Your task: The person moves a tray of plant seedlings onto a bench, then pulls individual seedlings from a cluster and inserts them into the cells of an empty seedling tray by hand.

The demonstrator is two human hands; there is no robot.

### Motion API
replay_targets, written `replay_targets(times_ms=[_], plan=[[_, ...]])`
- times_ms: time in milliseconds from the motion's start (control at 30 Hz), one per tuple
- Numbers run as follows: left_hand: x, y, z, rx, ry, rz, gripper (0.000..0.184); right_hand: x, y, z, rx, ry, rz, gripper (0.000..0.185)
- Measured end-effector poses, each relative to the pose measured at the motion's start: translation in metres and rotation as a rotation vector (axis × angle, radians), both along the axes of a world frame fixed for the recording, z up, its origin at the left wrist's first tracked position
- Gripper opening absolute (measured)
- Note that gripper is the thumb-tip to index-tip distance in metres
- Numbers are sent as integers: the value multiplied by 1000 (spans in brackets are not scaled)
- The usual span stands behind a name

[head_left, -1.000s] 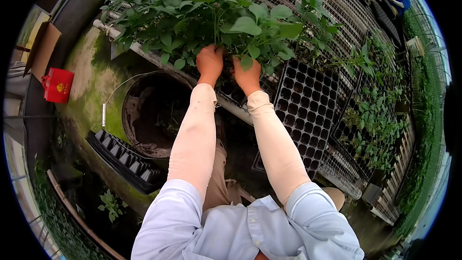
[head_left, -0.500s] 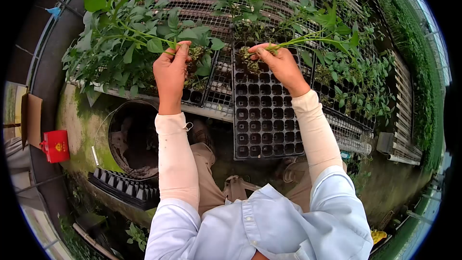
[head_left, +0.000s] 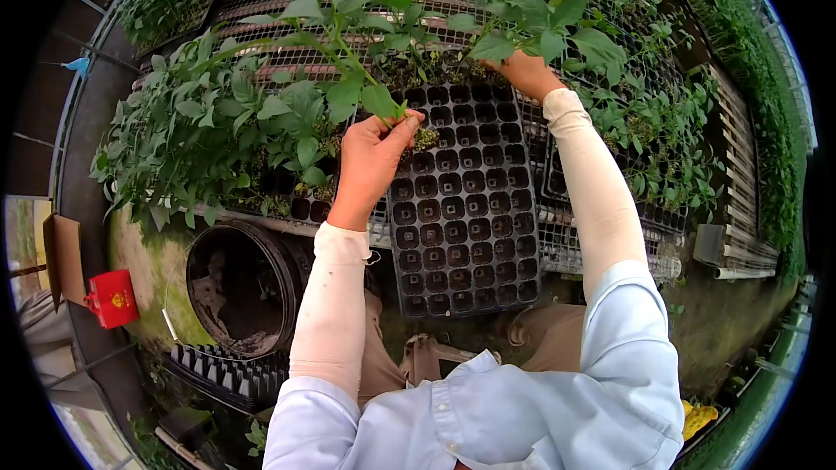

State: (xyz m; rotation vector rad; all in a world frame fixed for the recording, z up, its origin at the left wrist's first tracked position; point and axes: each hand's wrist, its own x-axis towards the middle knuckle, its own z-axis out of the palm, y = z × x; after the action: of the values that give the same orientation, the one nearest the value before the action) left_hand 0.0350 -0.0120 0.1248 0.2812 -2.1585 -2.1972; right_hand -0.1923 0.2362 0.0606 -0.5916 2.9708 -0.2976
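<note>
My left hand (head_left: 376, 161) pinches a leafy green seedling (head_left: 348, 48) low on its stem, above the near rows of a black cell tray (head_left: 466, 305). Its crumbly root plug (head_left: 424, 139) shows just right of the fingertips. At the tray's far right end my right hand (head_left: 529, 74) is closed around the base of another seedling (head_left: 557, 30), whose broad leaves partly cover the fingers. Most of the tray's cells are bare; more plants (head_left: 435, 61) stand along its far end.
Dense seedlings (head_left: 209, 122) fill trays at the left, and others (head_left: 644, 139) grow at the right on a mesh bench (head_left: 566, 252). A black bucket (head_left: 244, 292) stands below left, beside stacked black trays (head_left: 222, 374) and a red box (head_left: 113, 298).
Both seedlings have swung more upright. My left hand has come nearer and right, over the tray; my right hand has reached away to its far end. The view has shifted slightly.
</note>
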Motion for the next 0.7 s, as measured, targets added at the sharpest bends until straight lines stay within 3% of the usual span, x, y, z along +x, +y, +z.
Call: replay_targets(times_ms=[33, 100, 167, 267, 333, 433, 567, 633, 700], plan=[[-2, 1, -2, -23, 5, -6, 21, -10, -1, -8, -5, 0, 1, 45], [-4, 3, -7, -39, 7, -10, 21, -11, -8, -5, 119, 78, 237, 46], [-8, 3, -15, -57, 12, -16, 21, -7, -13, -3, 139, 17, 172, 43], [-8, 4, -11, -94, -22, -26, 20, -27, -6, -30, -24, -89, 149, 34], [-8, 4, -10, -119, -50, -36, 20, -37, 9, -40, -343, -129, 351, 28], [-8, 3, -13, -105, -52, -39, 20, -19, 15, -26, -158, 95, 122, 26], [-9, 2, -19, -108, -17, -22, 21, -16, 26, -29, -299, 75, -90, 21], [-12, 5, -21, -115, -43, -28, 21, -32, 32, -59, -220, 129, -115, 21], [-14, 8, -25, -106, -25, -32, 21, -26, 20, -55, -90, 184, -39, 20]])
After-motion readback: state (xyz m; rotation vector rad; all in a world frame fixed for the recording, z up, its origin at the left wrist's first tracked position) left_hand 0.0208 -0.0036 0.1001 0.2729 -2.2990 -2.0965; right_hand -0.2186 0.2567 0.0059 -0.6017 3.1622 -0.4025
